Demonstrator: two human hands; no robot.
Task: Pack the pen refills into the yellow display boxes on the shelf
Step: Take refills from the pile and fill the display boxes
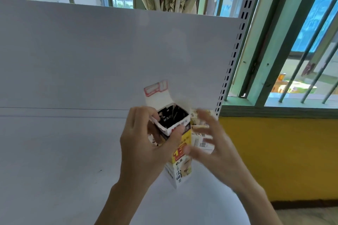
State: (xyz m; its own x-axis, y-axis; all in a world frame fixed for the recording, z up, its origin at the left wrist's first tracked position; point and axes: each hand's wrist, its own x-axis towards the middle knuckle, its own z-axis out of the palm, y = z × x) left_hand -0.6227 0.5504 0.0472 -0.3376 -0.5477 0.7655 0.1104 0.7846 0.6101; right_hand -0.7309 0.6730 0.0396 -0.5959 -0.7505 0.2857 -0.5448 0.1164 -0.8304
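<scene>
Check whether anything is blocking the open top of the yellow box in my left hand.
Nothing visible does. The top flap stands up at the back, the left hand grips the yellow box at its rim, and the right hand is beside it. Dark refills sit inside.

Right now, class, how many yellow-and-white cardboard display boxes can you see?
2 for certain: the open box in the left hand, a second box behind the blurred right hand, which may hide more.
</scene>
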